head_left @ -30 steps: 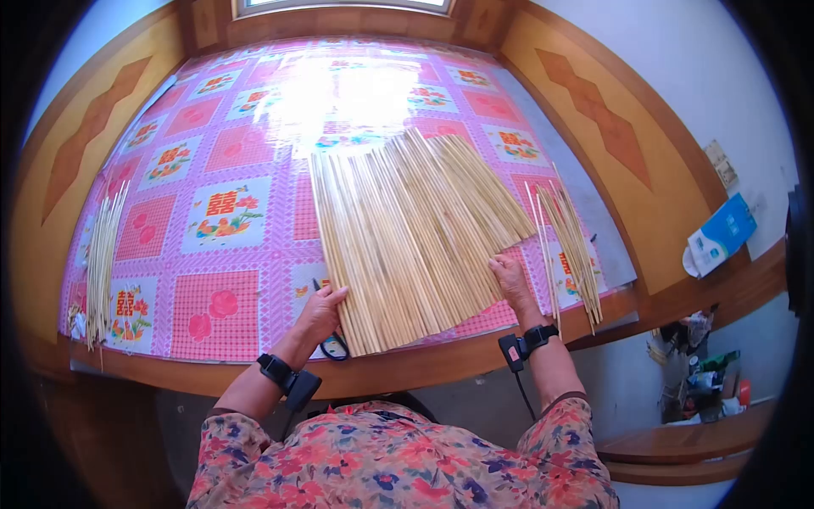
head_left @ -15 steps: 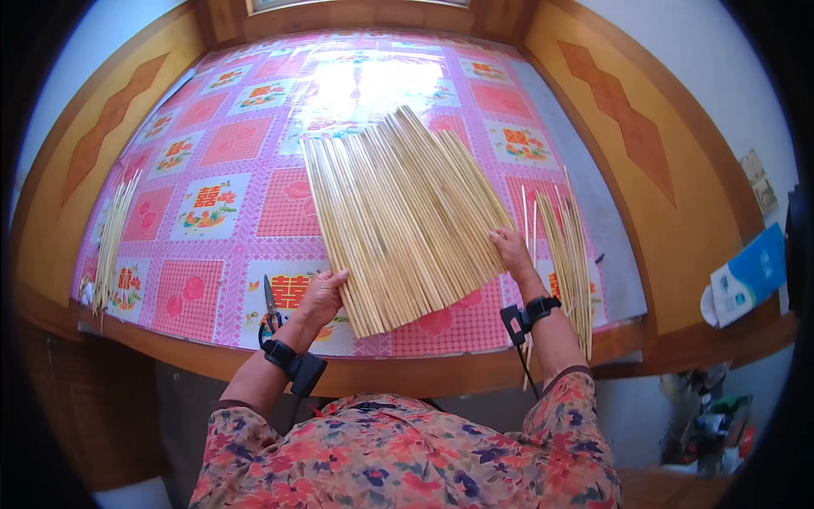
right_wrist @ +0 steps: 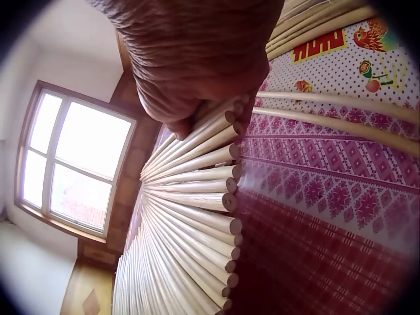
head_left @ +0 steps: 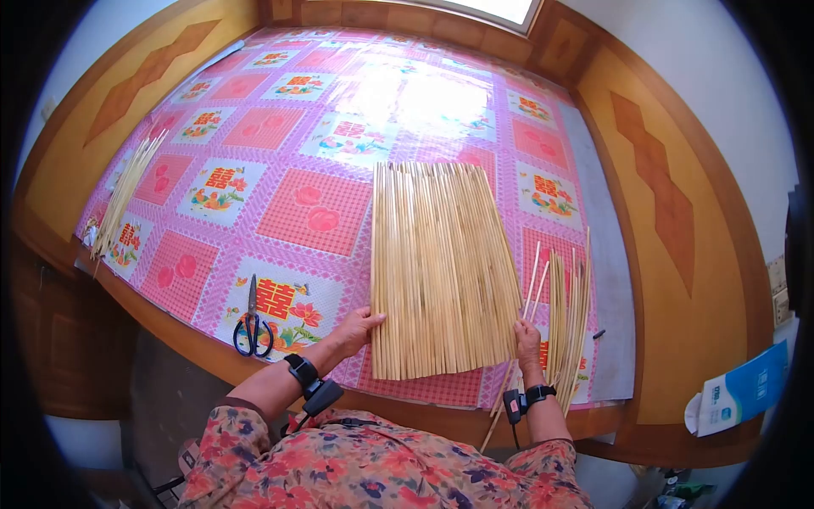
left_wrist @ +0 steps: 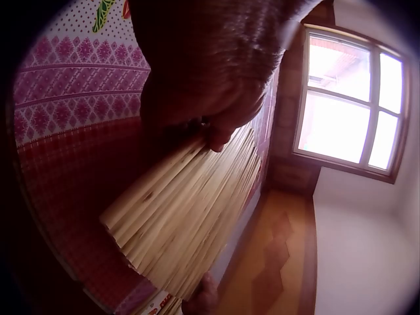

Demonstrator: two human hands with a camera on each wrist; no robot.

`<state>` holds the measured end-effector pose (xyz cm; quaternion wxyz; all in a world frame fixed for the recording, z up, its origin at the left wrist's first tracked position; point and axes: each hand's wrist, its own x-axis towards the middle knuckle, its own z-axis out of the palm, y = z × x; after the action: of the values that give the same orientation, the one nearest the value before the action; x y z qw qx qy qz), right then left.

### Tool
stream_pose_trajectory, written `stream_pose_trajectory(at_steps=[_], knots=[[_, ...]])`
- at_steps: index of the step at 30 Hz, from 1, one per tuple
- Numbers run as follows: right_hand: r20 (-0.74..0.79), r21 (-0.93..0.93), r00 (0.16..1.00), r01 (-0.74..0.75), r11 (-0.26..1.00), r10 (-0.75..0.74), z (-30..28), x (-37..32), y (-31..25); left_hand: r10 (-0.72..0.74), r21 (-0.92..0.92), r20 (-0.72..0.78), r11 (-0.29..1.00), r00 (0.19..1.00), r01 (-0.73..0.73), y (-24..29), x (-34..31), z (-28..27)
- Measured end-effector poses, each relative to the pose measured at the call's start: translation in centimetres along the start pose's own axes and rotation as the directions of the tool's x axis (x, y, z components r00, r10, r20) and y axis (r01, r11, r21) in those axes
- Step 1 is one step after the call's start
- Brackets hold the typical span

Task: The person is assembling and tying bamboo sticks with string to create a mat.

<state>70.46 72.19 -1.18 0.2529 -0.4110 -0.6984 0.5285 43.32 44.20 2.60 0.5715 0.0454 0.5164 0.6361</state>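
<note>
Both hands hold a mat of pale reed stalks laid side by side, its stalks pointing away from the body. My left hand pinches its left edge near the lower corner, thumb on top. At the right edge, also low down, my right hand grips the outer stalks. In the right wrist view the round cut stalk ends form an uneven row below the hand. The left wrist view shows the mat in side view, raised at an angle over the patterned sheet. Black-handled scissors lie left of the left hand.
A pink patterned plastic sheet covers the wide surface with a wooden front edge. Loose stalks lie just right of the right hand, some jutting past the edge. Another bunch lies far left. A blue-and-white packet is at right.
The mat has turned from a slant to nearly straight, and its far edge, stepped before, is now more even. The scissors, earlier partly covered, now show whole. The head view has swung.
</note>
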Motion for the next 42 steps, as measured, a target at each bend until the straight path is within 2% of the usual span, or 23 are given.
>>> stream_pose_trajectory(at_steps=[5, 8, 12, 14, 17, 19, 20, 22, 23, 24, 26, 27, 29, 30, 32, 33, 35, 36, 37, 39, 42], knots=[[-0.002, 0.007, 1.000, 0.020, 1.000, -0.020, 0.8, 4.3, 0.1, 0.041, -0.009, 0.039, 0.999, 0.998, -0.041, 2.1, 4.4, -0.3], [0.001, 0.018, 1.000, 0.017, 1.000, -0.017, 1.3, 7.1, 0.7, 0.038, 0.023, -0.020, 0.999, 0.999, -0.038, 2.5, 6.7, -0.8], [0.020, -0.078, 0.999, 0.041, 0.996, -0.039, 1.6, 9.6, 1.1, 0.029, -0.010, -0.058, 1.000, 0.998, -0.029, 2.1, 8.1, -0.8], [0.020, -0.118, 0.998, 0.053, 0.992, -0.051, 1.8, 10.1, 1.3, 0.040, -0.089, -0.107, 0.995, 0.993, -0.050, 1.3, 9.1, -1.0], [0.036, -0.074, 0.999, 0.003, 0.997, 0.000, 1.9, 10.3, 0.7, 0.021, -0.102, -0.122, 0.994, 0.992, -0.034, 1.1, 10.0, -1.1], [0.036, -0.189, 0.999, 0.027, 0.982, -0.020, 2.1, 9.8, -1.1, -0.011, -0.080, -0.143, 0.997, 0.990, -0.001, 1.1, 10.3, -1.1], [0.035, -0.187, 0.999, 0.017, 0.982, -0.011, 2.2, 9.8, -1.4, -0.041, -0.061, -0.163, 0.998, 0.986, 0.031, 1.0, 10.5, -1.2], [-0.019, -0.172, 0.999, 0.043, 0.984, -0.047, 2.5, 9.8, -1.5, -0.049, -0.094, -0.155, 0.995, 0.987, 0.034, 0.7, 10.9, -1.6], [-0.038, -0.188, 0.992, 0.108, 0.976, -0.118, 2.4, 10.3, -0.2, -0.052, -0.128, -0.148, 0.991, 0.988, 0.033, 0.4, 11.0, -1.9], [-0.054, -0.206, 0.983, 0.161, 0.965, -0.175, 2.4, 10.6, 1.2, -0.045, -0.096, -0.159, 0.995, 0.986, 0.030, 0.9, 10.5, -1.4], [0.016, -0.323, 1.000, 0.023, 0.946, -0.019, 2.2, 9.8, -1.7, -0.060, -0.019, -0.159, 0.998, 0.985, 0.058, 1.0, 10.6, -1.8], [-0.005, -0.263, 0.997, 0.067, 0.962, -0.071, 2.2, 9.9, -1.1, -0.069, 0.027, -0.136, 0.997, 0.988, 0.073, 0.4, 11.3, -2.6], [-0.017, -0.324, 0.995, 0.091, 0.942, -0.102, 1.9, 10.0, -0.7, -0.042, 0.089, -0.174, 0.994, 0.984, 0.058, 1.1, 10.8, -1.9], [-0.038, -0.331, 0.991, 0.107, 0.938, -0.127, 1.8, 10.1, 0.0, -0.084, 0.101, -0.165, 0.990, 0.983, 0.102, 1.3, 10.0, -1.5], [0.020, -0.262, 0.994, 0.109, 0.959, -0.108, 1.3, 10.9, 2.2, -0.006, 0.228, -0.221, 0.972, 0.975, 0.058, 2.4, 9.4, -0.6], [-0.007, -0.264, 0.996, 0.085, 0.961, -0.090, 0.9, 10.3, 1.8, -0.025, 0.243, -0.203, 0.967, 0.979, 0.075, 2.4, 9.4, -0.6], [-0.004, -0.454, 0.993, 0.102, 0.885, -0.117, 1.2, 9.5, -0.9, 0.000, 0.314, -0.249, 0.946, 0.969, 0.081, 2.6, 9.6, -0.5], [-0.024, -0.454, 0.994, 0.086, 0.887, -0.109, 1.3, 9.3, -1.5, 0.045, 0.265, -0.275, 0.964, 0.961, 0.030, 2.6, 9.3, 0.3], [-0.030, -0.473, 0.996, 0.062, 0.879, -0.087, 1.4, 9.0, -1.9, 0.037, 0.278, -0.259, 0.960, 0.965, 0.038, 2.7, 9.2, 0.6], [-0.067, -0.486, 0.996, 0.015, 0.874, -0.055, 1.7, 8.9, -2.1, 0.046, 0.370, -0.299, 0.926, 0.953, 0.071, 3.2, 9.1, 0.6], [-0.059, -0.691, 0.994, -0.107, 0.715, 0.092, 1.4, 9.2, -2.9, 0.019, 0.420, -0.256, 0.903, 0.966, 0.093, 3.0, 10.0, -1.2]])
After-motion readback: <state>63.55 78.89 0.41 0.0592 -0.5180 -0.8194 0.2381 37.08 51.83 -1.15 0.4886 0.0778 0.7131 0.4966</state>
